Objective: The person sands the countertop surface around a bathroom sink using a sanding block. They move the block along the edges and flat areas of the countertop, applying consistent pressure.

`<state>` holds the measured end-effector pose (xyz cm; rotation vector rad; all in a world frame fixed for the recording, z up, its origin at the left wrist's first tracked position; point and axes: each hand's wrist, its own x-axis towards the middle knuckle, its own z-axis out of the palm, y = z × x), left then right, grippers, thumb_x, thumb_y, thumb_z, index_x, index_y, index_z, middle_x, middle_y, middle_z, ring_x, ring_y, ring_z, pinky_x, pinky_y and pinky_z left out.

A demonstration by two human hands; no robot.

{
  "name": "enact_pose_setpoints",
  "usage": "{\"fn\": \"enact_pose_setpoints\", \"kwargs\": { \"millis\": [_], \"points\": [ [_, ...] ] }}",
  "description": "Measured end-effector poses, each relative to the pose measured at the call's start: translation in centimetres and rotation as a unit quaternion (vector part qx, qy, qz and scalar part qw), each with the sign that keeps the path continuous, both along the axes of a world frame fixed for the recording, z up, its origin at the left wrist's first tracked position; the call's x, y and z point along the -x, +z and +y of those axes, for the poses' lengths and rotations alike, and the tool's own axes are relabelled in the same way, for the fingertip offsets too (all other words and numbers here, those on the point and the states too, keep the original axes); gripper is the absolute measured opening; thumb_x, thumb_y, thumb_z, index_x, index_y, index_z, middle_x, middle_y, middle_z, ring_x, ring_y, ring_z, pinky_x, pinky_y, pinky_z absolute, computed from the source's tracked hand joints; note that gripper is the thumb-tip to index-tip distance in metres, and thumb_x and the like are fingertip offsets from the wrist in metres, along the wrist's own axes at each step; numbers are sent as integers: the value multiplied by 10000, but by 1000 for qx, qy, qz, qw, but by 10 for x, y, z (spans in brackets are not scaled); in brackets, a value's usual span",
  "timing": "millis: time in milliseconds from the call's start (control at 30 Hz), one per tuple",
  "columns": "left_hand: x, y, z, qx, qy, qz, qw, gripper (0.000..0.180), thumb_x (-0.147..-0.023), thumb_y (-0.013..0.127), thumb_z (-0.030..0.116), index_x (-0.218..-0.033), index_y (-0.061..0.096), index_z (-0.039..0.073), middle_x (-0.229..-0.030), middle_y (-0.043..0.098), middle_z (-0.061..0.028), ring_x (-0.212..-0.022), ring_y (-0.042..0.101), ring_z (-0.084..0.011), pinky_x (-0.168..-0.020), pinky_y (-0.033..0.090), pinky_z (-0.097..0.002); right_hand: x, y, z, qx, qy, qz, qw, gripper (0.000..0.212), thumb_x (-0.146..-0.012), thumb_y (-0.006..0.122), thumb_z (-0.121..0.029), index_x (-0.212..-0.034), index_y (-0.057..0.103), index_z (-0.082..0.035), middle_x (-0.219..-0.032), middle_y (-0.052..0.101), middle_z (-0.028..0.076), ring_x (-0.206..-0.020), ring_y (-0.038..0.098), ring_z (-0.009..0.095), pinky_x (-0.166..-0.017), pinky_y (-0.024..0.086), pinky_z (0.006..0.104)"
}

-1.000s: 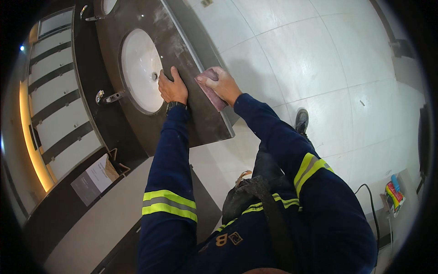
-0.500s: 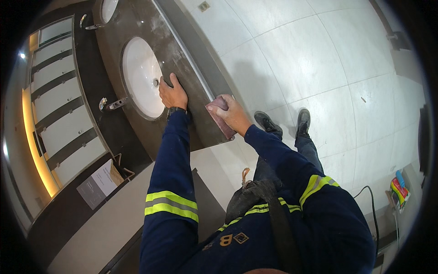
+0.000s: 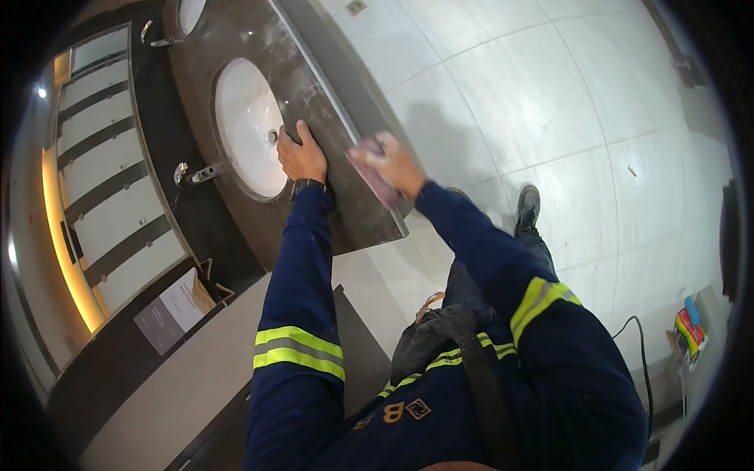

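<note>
My left hand [image 3: 305, 159] rests on the dark countertop [image 3: 352, 218] with its thumb apart from the fingers. Its fingertips reach the rim of the white oval sink [image 3: 242, 129]. At the counter's front edge my right hand [image 3: 399, 166], smeared by motion, grips a reddish-brown piece of sandpaper [image 3: 372, 176]. The sandpaper lies along that edge, a little back from the near corner. Pale dust marks the counter farther along. Whether a block sits behind the sandpaper is hidden.
A chrome faucet [image 3: 195, 174] stands behind the sink, with a second sink [image 3: 190, 17] farther off. A mirror [image 3: 110, 169] runs along the left. Near the counter's end is a cardboard box [image 3: 179, 308]. A black cable [image 3: 646, 365] and a colourful packet [image 3: 691, 334] lie at the right.
My right hand has slid the sandpaper slightly away along the counter edge, baring the near corner. My left hand stays in its place on the counter; the view has shifted a little.
</note>
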<state>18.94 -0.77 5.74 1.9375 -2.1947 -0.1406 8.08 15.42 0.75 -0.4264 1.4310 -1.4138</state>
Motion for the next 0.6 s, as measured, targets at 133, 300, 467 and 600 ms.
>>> {"fn": "enact_pose_setpoints", "kwargs": {
  "millis": [133,300,467,600],
  "points": [
    [-6,4,-6,-4,9,-3,1000,749,-1046,516,593,-1516,530,10,-1519,557,-261,-1419,504,-424,-1186,381,-527,-6,-2,13,-20,67,-26,997,726,-883,817,-567,-1168,660,83,-1069,722,206,-976,691,259,-854,551,394],
    [4,9,-6,-26,22,5,999,783,-1036,516,617,-1559,491,36,-1586,497,-249,-1490,431,-403,-1214,343,-538,-26,-5,51,-13,42,-86,995,687,-899,821,-528,-1194,662,72,-1086,723,185,-970,677,244,-874,542,385],
    [2,0,-4,-6,23,-5,1000,793,-1027,514,638,-1566,491,57,-1577,507,-232,-1461,456,-411,-1202,355,-534,23,8,-32,10,30,-118,992,580,-948,804,-428,-1235,653,53,-1087,726,134,-984,676,206,-906,537,350],
    [-2,-3,-2,1,33,21,999,804,-1019,527,654,-1573,484,73,-1589,491,-238,-1486,425,-409,-1213,333,-553,-15,12,56,-24,92,-37,995,527,-982,769,-420,-1231,654,29,-1072,720,91,-987,669,174,-900,538,328]
  ]
}}
